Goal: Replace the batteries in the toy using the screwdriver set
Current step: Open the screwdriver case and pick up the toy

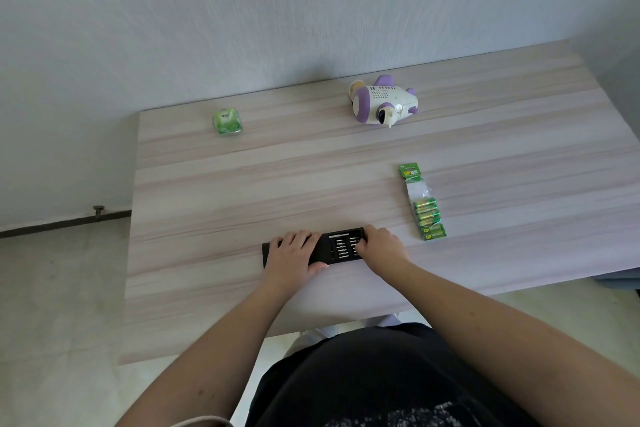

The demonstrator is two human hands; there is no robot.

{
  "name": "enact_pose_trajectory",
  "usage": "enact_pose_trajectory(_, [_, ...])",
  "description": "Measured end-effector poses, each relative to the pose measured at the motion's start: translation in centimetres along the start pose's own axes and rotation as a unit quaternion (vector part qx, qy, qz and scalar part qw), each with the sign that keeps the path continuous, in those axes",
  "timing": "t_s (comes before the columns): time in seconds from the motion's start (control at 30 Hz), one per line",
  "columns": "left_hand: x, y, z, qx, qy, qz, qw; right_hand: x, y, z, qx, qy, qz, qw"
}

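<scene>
Left hand [294, 253]: lying palm-down over the left part of the black screwdriver set [341, 246], fingers wrapping its far edge and thumb pressing its near edge, so it is gripping the case.
Right hand [381, 248]: resting on the set's right end, fingers curling down onto the bit tray; whether it is pinching a bit cannot be told.
Screwdriver set: lying open and flat near the table's near edge, rows of bits showing between the hands.
Toy [382, 100]: a white and purple toy lying on its side at the far right of the table [242, 184], well apart from the hands.
Batteries [427, 215]: green cells in a torn strip pack lying just right of the right hand.
Green packet [227, 121]: sitting far left.
Open room: bare wood stretching between set and toy.
Arms: both forearms reaching forward over the near edge, converging on the set.
</scene>
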State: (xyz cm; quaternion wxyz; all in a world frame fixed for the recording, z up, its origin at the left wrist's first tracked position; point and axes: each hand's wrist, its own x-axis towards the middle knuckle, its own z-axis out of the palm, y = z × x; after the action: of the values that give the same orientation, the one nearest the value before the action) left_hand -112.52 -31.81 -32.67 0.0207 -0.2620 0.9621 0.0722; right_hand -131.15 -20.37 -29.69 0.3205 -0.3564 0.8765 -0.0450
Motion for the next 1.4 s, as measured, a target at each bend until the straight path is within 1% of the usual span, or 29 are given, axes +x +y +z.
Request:
enact_pose_trajectory(0.17, [-1.0,-1.8,0.0,0.004,0.021,0.008,1.0,0.2,0.1,0.0,-0.001,-0.003,0.003,1.0])
enact_pose_trajectory(0.57, [-1.6,-2.4,-0.4,0.009,-0.006,0.001,1.0,0.0,0.0,0.2,-0.013,-0.006,0.005,1.0])
enact_pose_trajectory(0.67, [-2.0,-2.9,-0.4,0.015,-0.003,0.001,1.0,0.1,-0.1,0.2,-0.012,-0.01,0.006,1.0])
enact_pose_trajectory(0.8, [-3.8,-4.8,-0.3,0.034,-0.003,-0.024,0.999,0.3,0.5,-0.1,0.013,-0.011,0.02,1.0])
enact_pose_trajectory(0.9, [-4.7,-6.2,-0.5,0.043,-0.01,-0.034,0.998,0.4,0.8,-0.3,0.024,-0.006,0.015,1.0])
enact_pose_trajectory(1.1, [-3.6,-5.1,-1.0,-0.002,-0.051,-0.119,0.992,0.3,0.7,-0.2,0.032,-0.002,-0.002,0.999])
enact_pose_trajectory(1.17, [-3.0,-4.6,-1.2,-0.024,-0.06,-0.152,0.986,0.3,0.8,-0.1,0.041,0.006,0.005,0.999])
enact_pose_trajectory(1.27, [-1.7,-4.0,-1.7,-0.065,-0.089,-0.219,0.969,0.3,0.7,-0.2,0.071,0.018,0.04,0.997])
enact_pose_trajectory(1.33, [-1.3,-3.8,-2.2,-0.097,-0.075,-0.251,0.96,0.5,0.5,-0.2,0.114,0.02,0.07,0.991])
enact_pose_trajectory(1.4, [-1.4,-4.1,-2.5,-0.137,-0.033,-0.262,0.955,0.6,0.1,-0.4,0.163,0.024,0.095,0.982])
